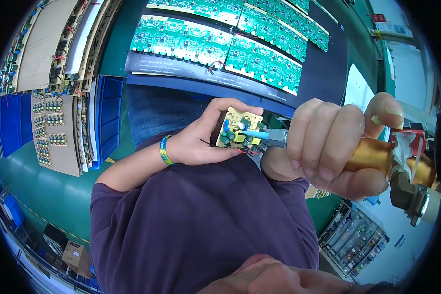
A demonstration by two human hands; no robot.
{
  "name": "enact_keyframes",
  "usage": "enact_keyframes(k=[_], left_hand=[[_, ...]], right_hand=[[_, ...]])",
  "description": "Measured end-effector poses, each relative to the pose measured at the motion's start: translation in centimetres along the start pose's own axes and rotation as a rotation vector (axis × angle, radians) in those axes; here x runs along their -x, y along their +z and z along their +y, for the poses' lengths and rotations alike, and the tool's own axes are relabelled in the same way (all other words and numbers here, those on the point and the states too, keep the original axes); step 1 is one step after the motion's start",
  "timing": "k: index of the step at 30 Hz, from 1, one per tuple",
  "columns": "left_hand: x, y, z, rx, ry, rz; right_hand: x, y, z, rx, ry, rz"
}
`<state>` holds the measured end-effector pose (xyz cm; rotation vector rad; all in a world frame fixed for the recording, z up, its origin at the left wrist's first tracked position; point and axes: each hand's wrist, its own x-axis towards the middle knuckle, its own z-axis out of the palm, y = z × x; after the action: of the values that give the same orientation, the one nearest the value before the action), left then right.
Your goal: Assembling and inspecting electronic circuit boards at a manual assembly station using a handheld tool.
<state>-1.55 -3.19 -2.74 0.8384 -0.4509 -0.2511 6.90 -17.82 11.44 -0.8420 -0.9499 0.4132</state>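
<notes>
My left hand (pixel 199 138), with a yellow, green and blue wristband (pixel 165 151), is closed around the edges of a small tan circuit board (pixel 234 119). The board's component side shows green and yellow parts, and thin red and black wires stick out at its lower edge. My right hand (pixel 335 142) grips a gold-bodied dispensing tool (pixel 372 155) with a red piece and a hose fitting at its rear. Its tapered pale blue nozzle (pixel 254 134) points left and overlaps the board's components; whether it touches them I cannot tell.
Panels of green circuit boards (pixel 181 38) lie in rows on a dark printed surface (pixel 323 81) beyond my hands. At left are stacked cardboard sheets with boards (pixel 45 51), a brown sheet of small boards (pixel 59 142) and blue bins (pixel 110 117). A rack (pixel 353 240) stands lower right.
</notes>
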Motion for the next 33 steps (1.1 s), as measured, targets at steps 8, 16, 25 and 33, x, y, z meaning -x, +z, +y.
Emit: enact_keyframes(k=[8,16,25,33], left_hand=[[-0.06,-0.18,0.1,-0.041,-0.054,0.042],[-0.19,0.02,0.07,-0.004,-0.054,0.052],[-0.09,-0.08,-0.18,0.0,-0.039,0.038],[-0.2,0.21,-0.09,0.04,-0.04,0.085]], right_hand=[[-0.23,0.2,0.13,-0.004,-0.009,-0.047],[-0.01,-0.02,0.55,-0.015,0.003,-0.091],[-0.01,0.19,0.63,-0.022,0.002,-0.071],[-0.08,-0.06,0.45,-0.006,0.008,-0.09]])
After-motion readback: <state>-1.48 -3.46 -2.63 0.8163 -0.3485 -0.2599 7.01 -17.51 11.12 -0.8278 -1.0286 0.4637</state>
